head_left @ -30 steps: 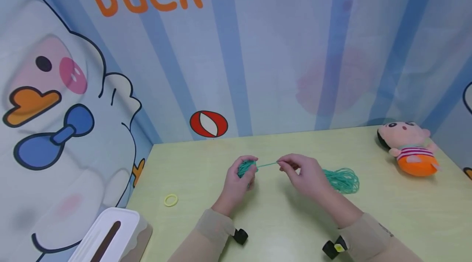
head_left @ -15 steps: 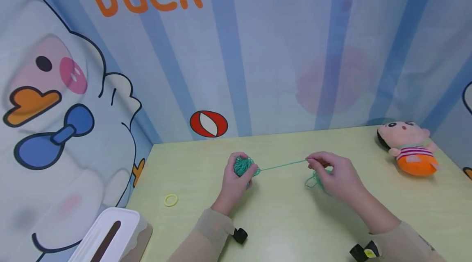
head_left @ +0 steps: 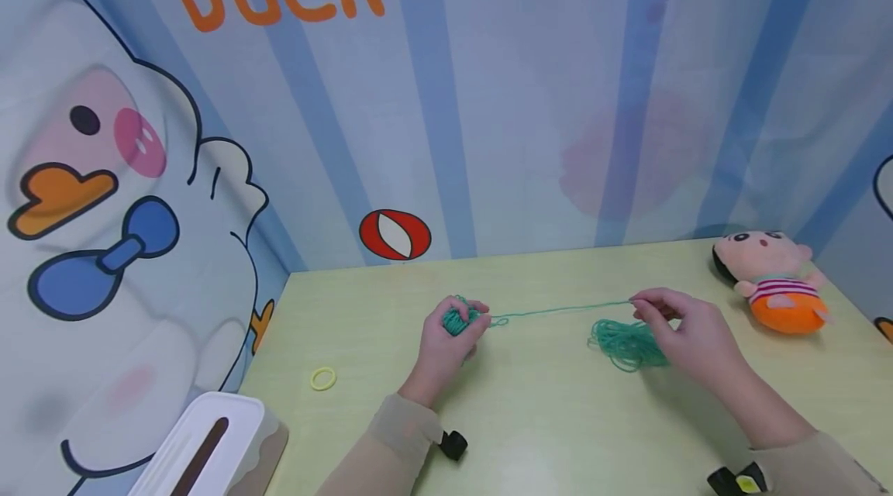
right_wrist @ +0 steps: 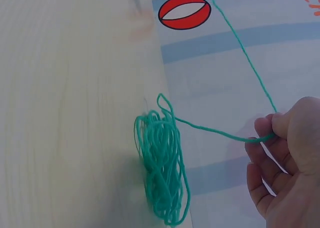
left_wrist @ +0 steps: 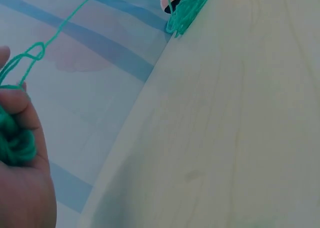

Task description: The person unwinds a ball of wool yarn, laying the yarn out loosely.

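My left hand (head_left: pixel 446 337) grips a small ball of green yarn (head_left: pixel 456 319), fingers and thumb curled round it. A small loop of yarn sticks out beside the thumb. From there one strand (head_left: pixel 558 310) runs nearly straight across to my right hand (head_left: pixel 691 333), which pinches it between thumb and forefinger. Below the right hand a loose bundle of green yarn (head_left: pixel 628 345) lies on the table. In the right wrist view the pinched strand (right_wrist: pixel 215 131) continues from the fingertips down to this bundle (right_wrist: pixel 162 168).
A plush doll (head_left: pixel 774 283) lies at the table's back right. On the left is a yellow ring (head_left: pixel 323 379), with a white tissue box (head_left: pixel 209 442) at the front left corner. A printed duck curtain (head_left: pixel 516 93) hangs behind the pale table (head_left: pixel 537 434).
My right hand has moved right, drawing the strand out longer from the ball. The left hand stays in place, its fingers shifting on the ball. The bundle now shows left of the right hand.
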The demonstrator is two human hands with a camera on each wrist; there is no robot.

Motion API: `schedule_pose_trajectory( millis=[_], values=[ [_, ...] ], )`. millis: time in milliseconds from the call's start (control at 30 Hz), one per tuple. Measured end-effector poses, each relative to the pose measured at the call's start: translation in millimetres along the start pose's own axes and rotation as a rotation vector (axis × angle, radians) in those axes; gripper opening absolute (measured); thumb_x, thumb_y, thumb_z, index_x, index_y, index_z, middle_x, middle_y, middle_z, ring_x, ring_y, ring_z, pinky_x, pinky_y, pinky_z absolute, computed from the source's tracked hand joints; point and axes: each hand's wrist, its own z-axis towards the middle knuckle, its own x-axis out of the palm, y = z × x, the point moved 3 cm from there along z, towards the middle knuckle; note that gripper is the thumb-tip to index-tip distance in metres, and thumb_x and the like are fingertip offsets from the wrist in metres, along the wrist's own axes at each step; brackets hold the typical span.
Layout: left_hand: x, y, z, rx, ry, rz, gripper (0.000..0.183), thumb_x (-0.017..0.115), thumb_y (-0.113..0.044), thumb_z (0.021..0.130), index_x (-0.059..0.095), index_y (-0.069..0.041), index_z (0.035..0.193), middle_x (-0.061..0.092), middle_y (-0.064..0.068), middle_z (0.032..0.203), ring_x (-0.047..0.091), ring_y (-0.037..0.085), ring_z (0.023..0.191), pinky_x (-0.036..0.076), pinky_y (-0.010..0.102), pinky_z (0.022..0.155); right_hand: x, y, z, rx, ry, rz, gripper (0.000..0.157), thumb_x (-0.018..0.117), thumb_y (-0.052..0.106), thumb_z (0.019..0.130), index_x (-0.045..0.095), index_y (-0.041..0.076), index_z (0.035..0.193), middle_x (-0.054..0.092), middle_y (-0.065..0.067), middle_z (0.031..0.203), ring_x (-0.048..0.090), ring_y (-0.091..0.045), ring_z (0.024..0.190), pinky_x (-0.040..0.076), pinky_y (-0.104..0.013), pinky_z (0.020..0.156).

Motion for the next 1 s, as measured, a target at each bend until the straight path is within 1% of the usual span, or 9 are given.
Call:
schedule_pose_trajectory(
  millis=[100, 200, 267, 433, 567, 633, 733, 867, 1000],
  values=[
    [-1.7, 0.7, -0.1, -0.007, -0.034, 0.006, 0.032, 0.079, -0.026, 0.104, 0.052, -0.018, 0.118, 0.064, 0.011, 0.123, 0.056, 0.018, 0.078, 0.049, 0.022, 0.061, -5.1, -9, -1, 0.025, 0.000, -0.031, 0.020, 0.068, 0.021, 0.111, 0.079, 0.009, 0.124, 0.084, -0.010, 0.106, 0.058, 0.010, 0.086, 0.052, -0.022, 0.063],
    [-3.7, 0.2, -0.1, -0.007, -0.082, 0.038, 0.045, 0.080, -0.028, 0.103, 0.051, -0.024, 0.136, 0.060, 0.008, 0.121, 0.059, 0.019, 0.093, 0.054, 0.024, 0.069, -7.9, -19, -4, 0.049, 0.002, -0.070, 0.020, 0.070, 0.020, 0.109, 0.080, 0.008, 0.123, 0.082, -0.011, 0.109, 0.059, 0.002, 0.087, 0.053, -0.019, 0.066],
    [-4.9, -0.4, -0.1, 0.004, -0.107, 0.050, 0.045, 0.080, -0.029, 0.103, 0.054, -0.024, 0.140, 0.061, 0.008, 0.118, 0.059, 0.021, 0.094, 0.055, 0.025, 0.072, -8.9, -26, -6, 0.062, 0.003, -0.096, 0.019, 0.072, 0.018, 0.108, 0.081, 0.007, 0.121, 0.080, -0.011, 0.108, 0.061, -0.005, 0.086, 0.052, -0.018, 0.068],
    [-7.2, -0.1, -0.3, 0.022, -0.139, 0.023, 0.022, 0.075, -0.030, 0.106, 0.065, -0.015, 0.117, 0.065, 0.005, 0.101, 0.059, 0.019, 0.080, 0.053, 0.023, 0.066, -11.7, -42, -9, 0.111, 0.047, -0.147, 0.020, 0.072, 0.019, 0.107, 0.082, 0.005, 0.119, 0.077, -0.013, 0.106, 0.063, -0.017, 0.085, 0.050, -0.020, 0.065],
    [-8.7, 1.4, -0.3, 0.021, -0.150, -0.008, 0.020, 0.073, -0.028, 0.108, 0.061, -0.013, 0.104, 0.070, 0.000, 0.108, 0.058, 0.016, 0.079, 0.053, 0.022, 0.065, -13.4, -51, -10, 0.176, 0.112, -0.172, 0.026, 0.070, 0.021, 0.108, 0.081, 0.003, 0.122, 0.079, -0.015, 0.107, 0.065, -0.022, 0.086, 0.049, -0.023, 0.063],
    [-9.0, 1.3, -0.4, 0.023, -0.154, -0.011, 0.020, 0.073, -0.027, 0.108, 0.059, -0.013, 0.104, 0.071, 0.001, 0.111, 0.059, 0.016, 0.079, 0.053, 0.022, 0.065, -13.9, -55, -10, 0.213, 0.141, -0.178, 0.027, 0.070, 0.022, 0.108, 0.081, 0.002, 0.123, 0.079, -0.015, 0.106, 0.065, -0.022, 0.085, 0.049, -0.025, 0.061],
    [-9.1, 0.9, -1.1, 0.012, -0.166, 0.014, 0.024, 0.074, -0.028, 0.107, 0.059, -0.012, 0.117, 0.068, 0.002, 0.107, 0.060, 0.017, 0.081, 0.054, 0.022, 0.067, -13.2, -59, -9, 0.244, 0.179, -0.194, 0.026, 0.069, 0.021, 0.107, 0.081, 0.002, 0.120, 0.081, -0.013, 0.101, 0.066, -0.022, 0.083, 0.049, -0.027, 0.063],
    [-6.1, -0.9, -2.3, 0.007, -0.128, 0.019, 0.037, 0.074, -0.031, 0.107, 0.057, -0.015, 0.136, 0.065, 0.001, 0.107, 0.060, 0.017, 0.081, 0.056, 0.024, 0.069, -7.5, -58, -7, 0.257, 0.247, -0.211, 0.023, 0.070, 0.021, 0.105, 0.081, 0.004, 0.116, 0.081, -0.014, 0.104, 0.068, -0.024, 0.085, 0.052, -0.031, 0.069],
    [-0.9, -3.0, -2.9, 0.025, -0.052, 0.001, 0.038, 0.073, -0.031, 0.108, 0.057, -0.014, 0.138, 0.064, 0.001, 0.105, 0.058, 0.017, 0.072, 0.055, 0.023, 0.068, 3.9, -44, -2, 0.228, 0.260, -0.218, 0.024, 0.072, 0.020, 0.103, 0.081, 0.004, 0.119, 0.076, -0.024, 0.118, 0.069, -0.038, 0.097, 0.060, -0.053, 0.083]
  ],
)
